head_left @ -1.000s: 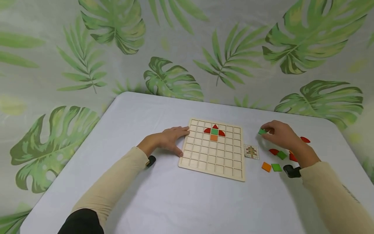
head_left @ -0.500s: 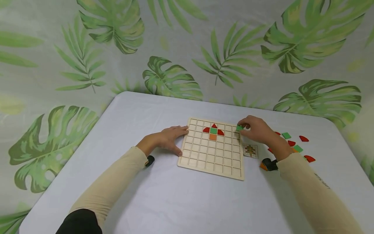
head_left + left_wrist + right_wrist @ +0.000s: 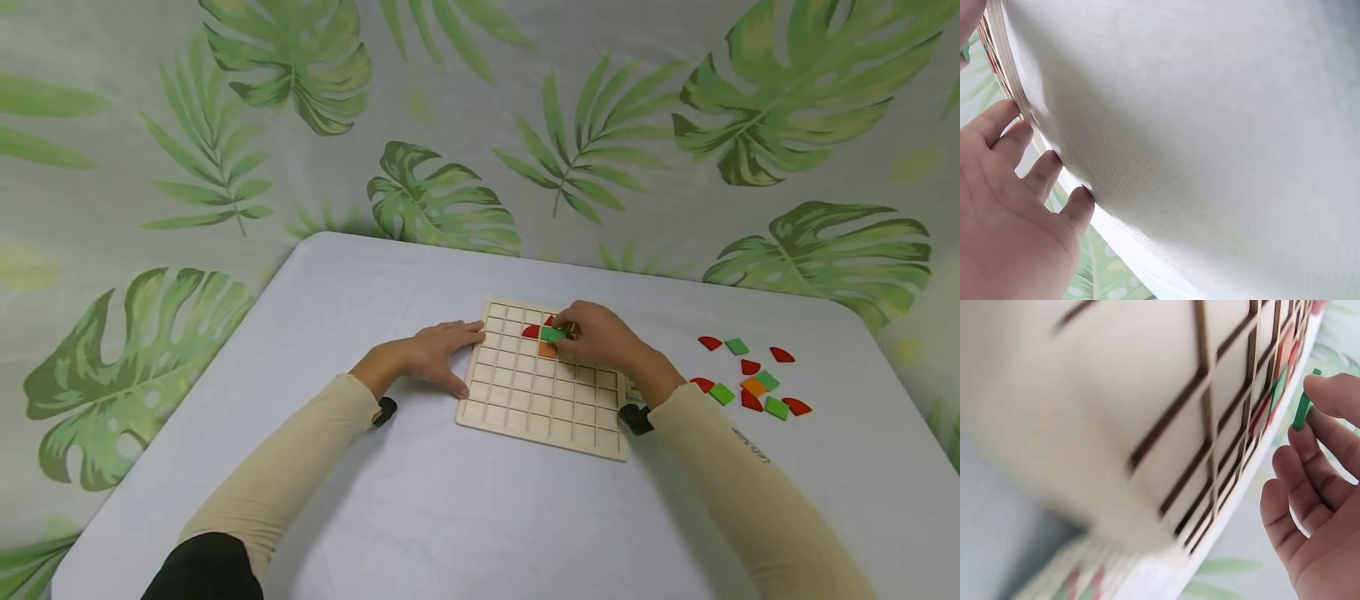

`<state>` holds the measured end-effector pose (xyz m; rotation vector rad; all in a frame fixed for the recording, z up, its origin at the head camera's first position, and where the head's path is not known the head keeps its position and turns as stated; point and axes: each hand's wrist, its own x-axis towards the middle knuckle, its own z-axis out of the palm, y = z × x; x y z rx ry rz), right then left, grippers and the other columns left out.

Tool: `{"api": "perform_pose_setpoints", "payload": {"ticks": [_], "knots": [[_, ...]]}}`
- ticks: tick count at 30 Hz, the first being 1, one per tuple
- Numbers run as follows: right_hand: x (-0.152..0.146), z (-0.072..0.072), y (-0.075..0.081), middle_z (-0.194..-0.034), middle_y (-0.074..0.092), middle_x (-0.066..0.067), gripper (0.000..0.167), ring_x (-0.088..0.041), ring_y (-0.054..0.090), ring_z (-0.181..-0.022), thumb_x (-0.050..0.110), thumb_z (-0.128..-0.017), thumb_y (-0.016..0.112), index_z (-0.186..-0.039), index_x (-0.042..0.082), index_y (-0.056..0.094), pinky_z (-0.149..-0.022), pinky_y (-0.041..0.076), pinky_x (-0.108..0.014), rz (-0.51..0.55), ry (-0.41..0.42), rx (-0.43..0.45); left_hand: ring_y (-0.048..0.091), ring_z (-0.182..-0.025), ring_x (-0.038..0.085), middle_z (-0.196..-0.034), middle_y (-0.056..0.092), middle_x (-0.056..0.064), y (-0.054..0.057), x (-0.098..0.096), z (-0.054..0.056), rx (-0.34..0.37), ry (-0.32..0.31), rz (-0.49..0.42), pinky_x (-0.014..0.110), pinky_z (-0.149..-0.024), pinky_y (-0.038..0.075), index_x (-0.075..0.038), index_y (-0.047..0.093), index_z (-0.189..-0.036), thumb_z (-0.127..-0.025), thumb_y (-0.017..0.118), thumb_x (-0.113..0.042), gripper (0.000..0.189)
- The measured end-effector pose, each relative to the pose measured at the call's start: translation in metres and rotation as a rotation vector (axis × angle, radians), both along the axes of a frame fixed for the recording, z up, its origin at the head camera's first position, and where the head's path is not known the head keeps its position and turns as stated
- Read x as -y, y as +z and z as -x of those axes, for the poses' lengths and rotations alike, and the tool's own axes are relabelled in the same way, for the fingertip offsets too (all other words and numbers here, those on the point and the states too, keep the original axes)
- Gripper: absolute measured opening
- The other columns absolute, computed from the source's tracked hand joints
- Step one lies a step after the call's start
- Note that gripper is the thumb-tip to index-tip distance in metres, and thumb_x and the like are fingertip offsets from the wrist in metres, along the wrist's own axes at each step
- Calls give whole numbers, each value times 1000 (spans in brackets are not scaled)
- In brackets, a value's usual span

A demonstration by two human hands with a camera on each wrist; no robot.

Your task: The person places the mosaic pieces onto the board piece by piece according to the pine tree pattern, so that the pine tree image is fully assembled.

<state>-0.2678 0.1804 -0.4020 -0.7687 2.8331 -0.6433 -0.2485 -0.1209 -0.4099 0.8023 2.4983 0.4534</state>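
A wooden grid board point(image 3: 525, 408) lies on the white-covered table. My left hand point(image 3: 435, 354) rests at its left side, thumb and fingertips against the edge and fingers spread. My right hand point(image 3: 603, 340) is over the upper part of the board. Between thumb and finger it pinches a thin green square tile point(image 3: 1305, 403), seen edge-on in the right wrist view and held above the board. Close by on the grid are a red rounded piece point(image 3: 531, 332), the tip of a red triangle point(image 3: 549, 320) and an orange square point(image 3: 547, 351). The right hand hides other pieces there.
Right of the board lie several loose tiles: red rounded ones point(image 3: 782, 355), green ones point(image 3: 722, 393) and an orange one point(image 3: 753, 386). A small patterned card point(image 3: 1082, 575) beside the board is mostly hidden by the right wrist. A leaf-patterned backdrop point(image 3: 442, 200) stands behind the table.
My right hand has carried the green tile leftward from the loose pieces to over the board's upper middle, uncovering those pieces. The left hand has stayed at the board's edge.
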Motion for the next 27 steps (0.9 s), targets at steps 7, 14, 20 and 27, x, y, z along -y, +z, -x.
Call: {"api": "perform_pose_setpoints", "payload": {"ticks": [7, 14, 20, 27], "knots": [[24, 2, -5, -106, 68, -10, 28, -21, 60, -90, 20, -92, 68, -115, 5, 71, -82, 51, -39, -18, 77, 1, 9, -157, 30, -169, 12, -1, -2, 1, 2, -2, -4, -5, 53, -126, 14, -16, 27, -158, -81, 79, -42, 96], [32, 1, -7, -110, 71, -9, 28, -23, 65, -98, 23, -91, 72, -114, 7, 72, -88, 53, -42, -28, 58, 16, 10, -157, 30, -169, 12, -1, -3, 1, 3, -2, -4, 7, 53, -126, 15, -17, 28, -158, -81, 79, -42, 96], [32, 2, -10, -111, 72, -9, 29, -24, 65, -100, 23, -90, 73, -115, 7, 72, -89, 54, -43, -34, 66, -1, 10, -157, 30, -169, 12, -2, -1, 0, 2, 7, 4, 6, 53, -126, 15, -17, 28, -158, -81, 79, -43, 96], [32, 2, -12, -113, 70, -10, 28, -25, 63, -101, 23, -90, 73, -113, 8, 73, -90, 52, -44, -56, 91, -27, 10, -157, 31, -169, 12, -1, 0, 0, 1, 8, 9, 0, 54, -125, 15, -16, 28, -158, -81, 79, -43, 96]]}}
